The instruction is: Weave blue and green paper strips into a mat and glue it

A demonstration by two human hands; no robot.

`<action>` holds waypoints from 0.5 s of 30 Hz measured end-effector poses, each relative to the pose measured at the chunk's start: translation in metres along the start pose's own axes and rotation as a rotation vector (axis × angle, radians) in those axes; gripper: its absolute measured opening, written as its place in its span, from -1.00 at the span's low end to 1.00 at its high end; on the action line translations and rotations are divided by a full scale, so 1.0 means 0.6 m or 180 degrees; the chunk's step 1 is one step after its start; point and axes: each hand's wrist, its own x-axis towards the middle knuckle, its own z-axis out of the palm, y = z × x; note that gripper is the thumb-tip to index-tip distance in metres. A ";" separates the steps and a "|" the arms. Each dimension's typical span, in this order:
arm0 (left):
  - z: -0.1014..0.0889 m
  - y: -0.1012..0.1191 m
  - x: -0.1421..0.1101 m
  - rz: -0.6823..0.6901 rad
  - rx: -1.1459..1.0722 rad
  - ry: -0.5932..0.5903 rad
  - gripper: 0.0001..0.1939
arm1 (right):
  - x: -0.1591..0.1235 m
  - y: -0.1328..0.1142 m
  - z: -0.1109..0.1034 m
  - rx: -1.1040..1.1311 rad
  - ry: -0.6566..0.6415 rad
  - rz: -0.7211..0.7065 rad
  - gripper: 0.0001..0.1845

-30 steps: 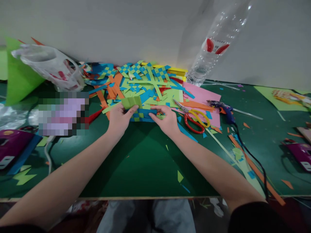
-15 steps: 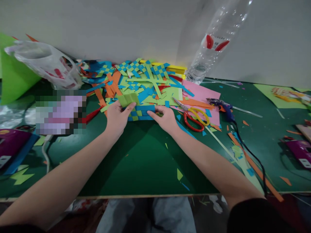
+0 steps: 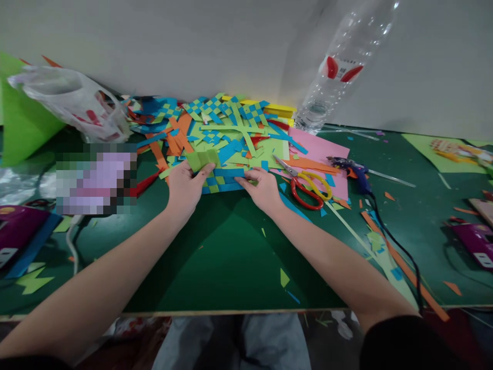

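Observation:
Between my hands is a woven paper piece [image 3: 216, 182] of blue and green strips in a checked pattern, held above the green table. My left hand [image 3: 185, 185] grips its left side, thumb on top, where the green strips [image 3: 203, 159] stand up and fold back. At the right end, my right hand [image 3: 262, 188] pinches the blue strips [image 3: 234, 173] between thumb and fingers. The fingertips behind the paper are hidden. Just right of that hand lie scissors [image 3: 304, 187] with red and yellow handles, blades partly open.
Loose paper strips and woven pieces [image 3: 231, 118] pile up behind my hands. A clear plastic bottle [image 3: 339, 67] stands at the back, a blue glue gun [image 3: 356, 173] lies right on pink paper [image 3: 319, 144], and a plastic bag [image 3: 73, 97] and blurred phone [image 3: 100, 180] are left.
The right hand's fingers have shifted slightly on the blue strips, whose right end looks a little moved. My left hand keeps its grip in the same place.

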 end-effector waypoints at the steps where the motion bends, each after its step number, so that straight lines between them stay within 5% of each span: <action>1: 0.000 0.000 0.000 0.0001 0.0014 0.0010 -0.73 | 0.000 0.000 0.000 -0.0013 -0.0008 -0.0019 -0.47; 15: -0.005 -0.003 0.003 -0.0055 0.0050 0.0084 -0.67 | -0.004 -0.005 -0.001 0.0427 0.0074 0.0292 -0.70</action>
